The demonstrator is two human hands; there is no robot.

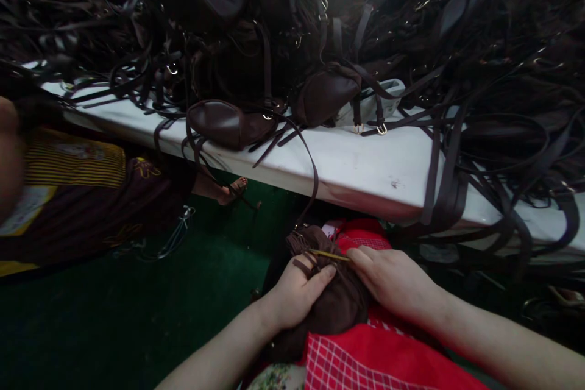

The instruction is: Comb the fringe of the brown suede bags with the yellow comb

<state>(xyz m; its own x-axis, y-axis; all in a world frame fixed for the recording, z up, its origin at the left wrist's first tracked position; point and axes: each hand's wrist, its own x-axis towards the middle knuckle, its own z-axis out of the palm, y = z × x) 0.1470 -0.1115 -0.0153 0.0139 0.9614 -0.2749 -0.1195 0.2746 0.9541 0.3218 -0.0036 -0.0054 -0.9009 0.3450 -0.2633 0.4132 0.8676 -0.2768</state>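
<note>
A dark brown soft bag (342, 304) with a gathered top rests on my lap. My left hand (301, 289) is closed on the bag's gathered top, with a thin brown strap end across its fingers. Between the fingers of my right hand (388, 274) is a thin brass-coloured tool (329, 255), which reaches left to the gathers. Its exact kind is unclear. From the bag, a long strap (314, 173) runs up towards the table. A red apron (365, 356) with a checked part covers my lap beneath the bag.
A white table (375, 164) stands in front, heaped with dark brown bags (217, 122), straps and buckles. Several straps (441, 183) hang over its edge. A pale plastic container (384, 97) sits among the bags. At left is another person's clothed leg (137, 201) above the green floor (91, 317).
</note>
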